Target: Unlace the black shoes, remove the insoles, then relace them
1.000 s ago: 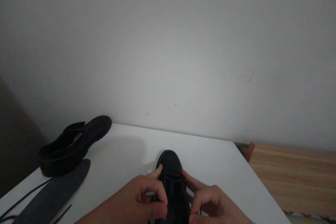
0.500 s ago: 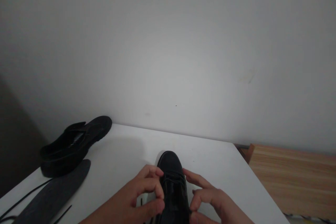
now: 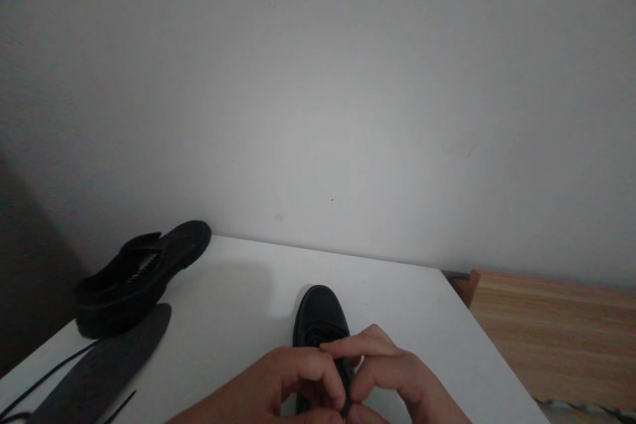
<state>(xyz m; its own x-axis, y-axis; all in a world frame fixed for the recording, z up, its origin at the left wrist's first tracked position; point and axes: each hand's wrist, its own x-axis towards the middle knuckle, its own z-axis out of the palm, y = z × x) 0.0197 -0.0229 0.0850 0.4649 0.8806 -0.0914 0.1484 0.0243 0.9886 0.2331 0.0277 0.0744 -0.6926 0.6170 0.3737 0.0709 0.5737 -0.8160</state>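
A black lace-up shoe (image 3: pixel 322 305) points away from me on the white table (image 3: pixel 238 291), its toe in sight and its rear part covered by my hands. Over its lacing, my left hand (image 3: pixel 303 377) is closed with thumb and fingers bent together. My right hand (image 3: pixel 382 371) meets it from the other side, thumb and fingers pinched, its index finger reaching across the shoe. Between the touching fingertips shows a bit of black shoelace (image 3: pixel 346 403); most of it is hidden by the fingers.
A second black shoe (image 3: pixel 124 291) rests at the table's left edge. Beside it lies a dark grey insole (image 3: pixel 104 371), with a black lace (image 3: pixel 54 370) near it. Behind stands a pale wall (image 3: pixel 328 112); a wood-grain board (image 3: pixel 551 338) is on the right.
My hands were apart on either side of the shoe; they have come together over it, fingertips meeting. The other shoe and the insole lie as before.
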